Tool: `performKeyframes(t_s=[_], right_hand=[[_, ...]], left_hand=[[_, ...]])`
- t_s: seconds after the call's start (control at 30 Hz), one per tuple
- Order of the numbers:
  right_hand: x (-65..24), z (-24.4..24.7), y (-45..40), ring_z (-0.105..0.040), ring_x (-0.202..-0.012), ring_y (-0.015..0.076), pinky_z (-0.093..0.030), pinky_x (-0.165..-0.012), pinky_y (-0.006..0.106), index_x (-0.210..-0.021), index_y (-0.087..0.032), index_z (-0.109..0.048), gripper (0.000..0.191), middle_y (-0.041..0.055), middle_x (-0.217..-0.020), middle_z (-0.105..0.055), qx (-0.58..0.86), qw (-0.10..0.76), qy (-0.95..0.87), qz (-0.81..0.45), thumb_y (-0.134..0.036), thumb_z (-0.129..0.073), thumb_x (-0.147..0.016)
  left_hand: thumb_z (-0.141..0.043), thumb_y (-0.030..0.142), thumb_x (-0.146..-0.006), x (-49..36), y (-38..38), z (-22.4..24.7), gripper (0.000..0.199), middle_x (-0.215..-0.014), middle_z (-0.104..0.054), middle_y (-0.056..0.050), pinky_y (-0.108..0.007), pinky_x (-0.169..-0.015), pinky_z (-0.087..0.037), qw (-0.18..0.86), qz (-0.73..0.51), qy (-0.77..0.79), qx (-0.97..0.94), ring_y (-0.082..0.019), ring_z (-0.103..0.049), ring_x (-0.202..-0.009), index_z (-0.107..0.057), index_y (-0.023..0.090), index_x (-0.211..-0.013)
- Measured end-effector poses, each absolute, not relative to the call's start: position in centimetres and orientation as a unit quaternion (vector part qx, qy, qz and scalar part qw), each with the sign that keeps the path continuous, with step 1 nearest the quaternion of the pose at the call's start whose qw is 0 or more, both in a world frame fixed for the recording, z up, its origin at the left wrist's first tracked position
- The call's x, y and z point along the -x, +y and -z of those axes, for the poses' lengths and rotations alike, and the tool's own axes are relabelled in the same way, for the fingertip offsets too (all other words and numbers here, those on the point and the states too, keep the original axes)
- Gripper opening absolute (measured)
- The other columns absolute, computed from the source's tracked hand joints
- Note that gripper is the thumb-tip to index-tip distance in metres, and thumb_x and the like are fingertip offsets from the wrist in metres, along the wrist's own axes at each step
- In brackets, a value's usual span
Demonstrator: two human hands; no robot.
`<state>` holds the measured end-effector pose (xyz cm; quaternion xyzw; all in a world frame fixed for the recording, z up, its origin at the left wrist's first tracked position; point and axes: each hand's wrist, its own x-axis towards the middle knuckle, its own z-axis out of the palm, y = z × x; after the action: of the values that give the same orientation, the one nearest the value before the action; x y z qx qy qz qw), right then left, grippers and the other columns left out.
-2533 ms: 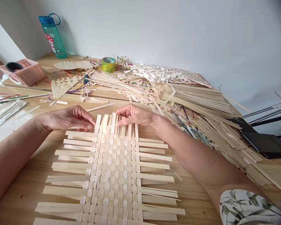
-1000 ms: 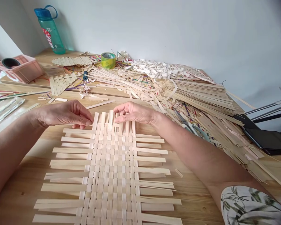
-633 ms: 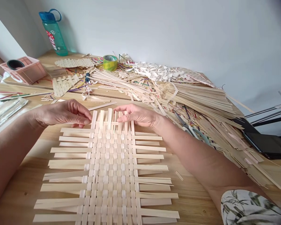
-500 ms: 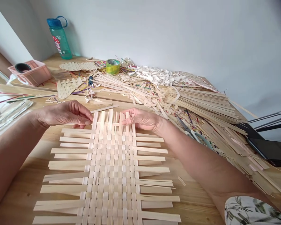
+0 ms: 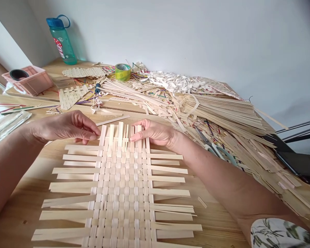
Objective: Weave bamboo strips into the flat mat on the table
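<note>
A woven mat of pale wood strips (image 5: 125,193) lies on the table before me, loose strip ends sticking out along both sides. At its far edge, my left hand (image 5: 74,128) pinches the left part of a thin crosswise wood strip (image 5: 114,140) threaded among the upright ends. My right hand (image 5: 155,132) grips the upright ends at the far right corner, thumb on top and fingers behind. Those fingers are partly hidden by the strips.
Scissors (image 5: 218,150) lie right of my right forearm, near a fan of loose strips (image 5: 222,113). Farther back are a tape roll (image 5: 123,73), a pink basket (image 5: 32,82) and a blue-green bottle (image 5: 63,44). A dark phone (image 5: 297,165) rests at the right.
My left hand has shifted a little left, away from the mat's edge. My right thumb has slid slightly left along the crosswise strip. The whole view has shifted slightly.
</note>
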<state>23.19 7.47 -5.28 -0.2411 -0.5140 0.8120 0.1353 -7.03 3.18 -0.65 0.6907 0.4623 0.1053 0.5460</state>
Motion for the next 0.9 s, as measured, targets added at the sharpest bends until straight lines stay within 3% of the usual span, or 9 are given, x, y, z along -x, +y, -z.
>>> performKeyframes(t_s=[0.73, 0.9], right_hand=[[-23.1, 5.3, 7.1, -0.068, -0.069, 0.011, -0.054, -0.068, 0.022, -0.078, -0.019, -0.077, 0.016, -0.0006, -0.078, -0.074, 0.22, 0.162, -0.564, -0.779, -0.029, -0.086, -0.07], [-23.4, 5.6, 7.6, -0.067, -0.073, 0.0108, -0.053, -0.079, 0.025, -0.076, -0.019, -0.075, 0.016, -0.0004, -0.078, -0.073, 0.227, 0.161, -0.608, -0.744, -0.033, -0.084, -0.074]], left_hand=[[-0.068, 0.036, -0.079, 6.1, 2.9, -0.2, 0.028, -0.06, -0.064, -0.001, -0.017, -0.044, -0.041, 0.504, -0.04, 0.517, -0.69, -0.01, -0.052, -0.051, -0.079, 0.014, -0.092], [-0.069, 0.035, -0.078, 5.9, 2.8, -0.5, 0.025, -0.058, -0.065, -0.001, -0.017, -0.043, -0.041, 0.486, -0.045, 0.521, -0.701, -0.01, -0.052, -0.05, -0.079, 0.015, -0.088]])
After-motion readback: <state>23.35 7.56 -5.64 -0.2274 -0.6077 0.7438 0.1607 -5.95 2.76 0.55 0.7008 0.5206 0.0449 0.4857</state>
